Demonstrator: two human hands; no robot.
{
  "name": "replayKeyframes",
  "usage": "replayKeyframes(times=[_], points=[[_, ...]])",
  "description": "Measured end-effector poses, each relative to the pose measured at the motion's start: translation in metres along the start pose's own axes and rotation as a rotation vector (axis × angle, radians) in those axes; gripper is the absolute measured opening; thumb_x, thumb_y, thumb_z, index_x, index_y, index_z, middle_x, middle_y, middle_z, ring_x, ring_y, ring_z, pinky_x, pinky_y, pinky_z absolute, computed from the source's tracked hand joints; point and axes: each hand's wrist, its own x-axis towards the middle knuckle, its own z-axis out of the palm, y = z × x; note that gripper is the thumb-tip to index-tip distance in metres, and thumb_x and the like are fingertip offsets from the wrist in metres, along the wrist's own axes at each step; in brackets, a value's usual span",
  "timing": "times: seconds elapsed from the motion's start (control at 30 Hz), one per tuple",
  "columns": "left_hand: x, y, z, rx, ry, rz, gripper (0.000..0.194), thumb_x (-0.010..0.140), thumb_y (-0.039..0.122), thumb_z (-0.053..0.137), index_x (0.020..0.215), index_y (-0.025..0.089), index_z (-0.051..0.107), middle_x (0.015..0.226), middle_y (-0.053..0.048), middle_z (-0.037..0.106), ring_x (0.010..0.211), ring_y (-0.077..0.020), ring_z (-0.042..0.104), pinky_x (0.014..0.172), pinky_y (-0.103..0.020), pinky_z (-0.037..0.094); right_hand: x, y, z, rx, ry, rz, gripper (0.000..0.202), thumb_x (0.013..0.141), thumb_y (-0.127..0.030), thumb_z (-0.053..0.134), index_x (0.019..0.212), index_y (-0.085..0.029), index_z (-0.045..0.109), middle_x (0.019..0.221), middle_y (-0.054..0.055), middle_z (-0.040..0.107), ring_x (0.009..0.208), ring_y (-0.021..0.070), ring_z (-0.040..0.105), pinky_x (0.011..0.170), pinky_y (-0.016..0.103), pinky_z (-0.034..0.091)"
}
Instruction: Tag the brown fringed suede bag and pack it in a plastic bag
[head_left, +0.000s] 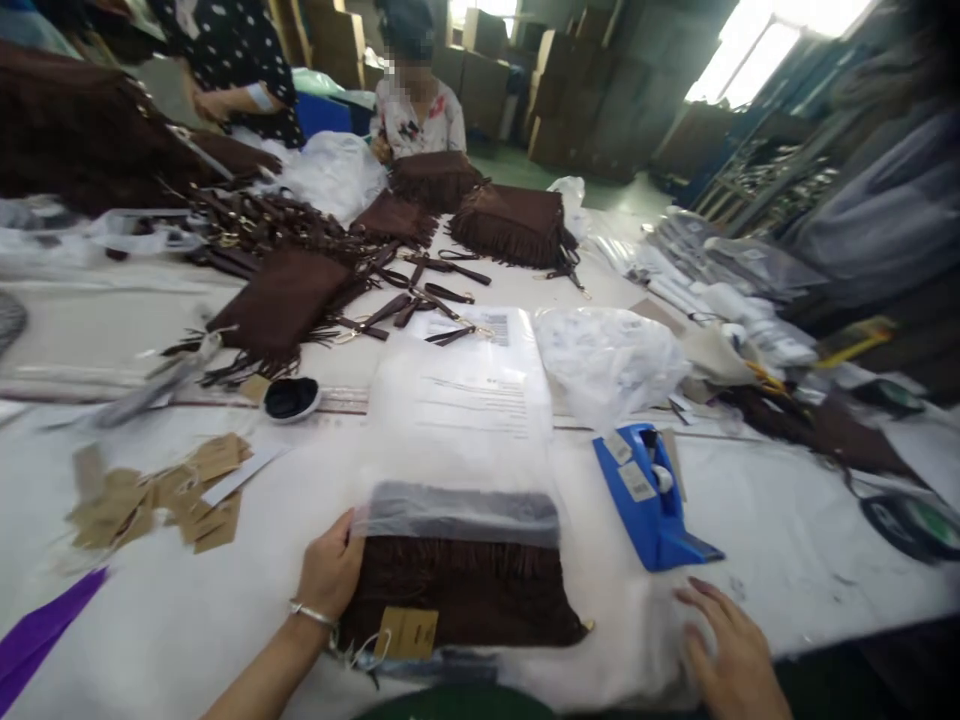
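A dark brown fringed bag [480,600] lies near the table's front edge, its upper part inside a clear plastic bag [457,410] with printed text. On its lower left rests a tan tag [407,633] with a white string. My left hand [330,570] is closed on the left edge of the plastic bag and the brown bag. My right hand [727,640] is off to the right, its fingers apart and holding nothing, below a blue tape dispenser [652,500].
Tan tags [165,495] and a black round pad [291,398] lie left. Straps [420,300], brown bags [285,300] and crumpled plastic [611,360] cover the table farther back. Two people are across it. A tape roll [911,525] sits at far right.
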Motion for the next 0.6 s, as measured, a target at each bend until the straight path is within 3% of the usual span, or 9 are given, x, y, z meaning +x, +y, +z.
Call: replayKeyframes(times=[0.1,0.23,0.3,0.43,0.53,0.6], points=[[0.005,0.0,0.0,0.057,0.012,0.018,0.051,0.083,0.054,0.034,0.101,0.02,0.068,0.098,-0.003,0.073,0.095,-0.0248,0.066,0.076,-0.026,0.051,-0.003,-0.026,0.009,-0.003,0.013,-0.11,0.048,0.086,-0.031,0.047,0.132,-0.019,0.044,0.132,0.011,0.051,0.122,0.0285,0.047,0.104,0.05,0.039],[0.006,0.004,-0.003,0.094,0.064,0.05,0.047,0.081,0.052,0.038,0.096,0.022,0.07,0.094,-0.001,0.074,0.093,-0.0247,0.066,0.075,-0.027,0.053,0.033,-0.097,0.052,0.163,-0.07,-0.214,0.06,0.087,-0.028,0.051,0.142,-0.021,0.029,0.131,0.012,0.052,0.118,0.0246,0.05,0.098,0.044,0.047],[0.004,0.006,-0.006,0.093,0.069,0.06,0.045,0.081,0.052,0.038,0.093,0.023,0.071,0.093,0.0,0.074,0.093,-0.0249,0.067,0.075,-0.027,0.054,0.057,-0.12,0.07,0.213,-0.061,-0.197,0.057,0.087,-0.026,0.051,0.14,-0.019,0.033,0.119,0.012,0.059,0.107,0.0247,0.056,0.093,0.046,0.05],[-0.006,0.008,-0.011,0.055,0.047,0.067,0.044,0.08,0.054,0.04,0.092,0.025,0.071,0.092,0.002,0.074,0.095,-0.026,0.066,0.077,-0.029,0.055,0.073,-0.124,0.083,0.335,-0.065,-0.161,0.032,0.093,-0.026,0.04,0.12,-0.02,0.057,0.106,0.009,0.065,0.103,0.0225,0.058,0.094,0.045,0.049],[-0.021,0.004,-0.014,0.032,0.003,0.04,0.043,0.078,0.056,0.043,0.091,0.026,0.072,0.088,0.003,0.074,0.098,-0.0263,0.065,0.08,-0.03,0.055,0.05,-0.114,0.078,0.509,-0.133,-0.111,0.032,0.094,-0.031,0.04,0.117,-0.02,0.06,0.115,0.009,0.064,0.111,0.0214,0.057,0.1,0.044,0.045],[-0.035,-0.001,-0.015,0.017,-0.033,0.013,0.043,0.077,0.057,0.045,0.09,0.026,0.072,0.087,0.003,0.074,0.101,-0.0264,0.064,0.083,-0.031,0.054,0.028,-0.111,0.071,0.641,-0.203,0.019,0.035,0.093,-0.035,0.042,0.12,-0.02,0.059,0.121,0.009,0.062,0.117,0.0217,0.054,0.105,0.044,0.041]])
